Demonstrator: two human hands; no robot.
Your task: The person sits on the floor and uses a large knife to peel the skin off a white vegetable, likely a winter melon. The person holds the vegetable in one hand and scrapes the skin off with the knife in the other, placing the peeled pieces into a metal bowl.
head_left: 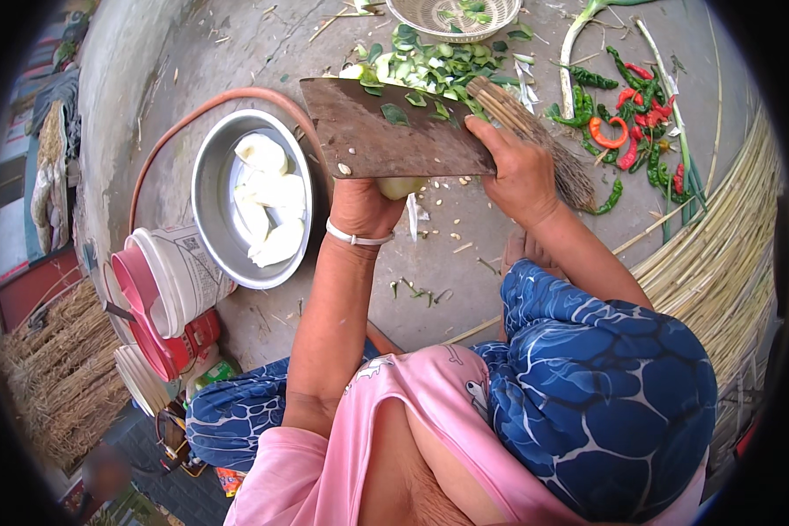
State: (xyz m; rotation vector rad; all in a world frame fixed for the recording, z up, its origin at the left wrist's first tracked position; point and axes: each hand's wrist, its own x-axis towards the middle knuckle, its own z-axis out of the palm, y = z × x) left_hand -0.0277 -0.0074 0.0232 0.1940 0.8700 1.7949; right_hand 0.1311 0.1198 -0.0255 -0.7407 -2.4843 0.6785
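Note:
My right hand [522,171] is closed round the near right end of a wide, brown-stained cleaver [386,140]. Bits of green peel stick to its blade, which spreads flat across the view. Under the blade's left part, my left hand [359,206] is wrapped round a pale green vegetable [401,186]; the blade hides most of it and my fingers. I cannot tell whether the edge touches it. To the left, a steel basin [203,202] holds several peeled white pieces [276,193]. Green peelings [421,66] lie heaped on the floor beyond the blade.
A small straw broom [557,167] lies by my right hand. Red and green chillies [631,114] and long scallions [574,44] are at the right. A woven basket [456,33] stands at the back. Left are buckets [184,263] and an orange hose [162,149]; stalks [719,237] lie right.

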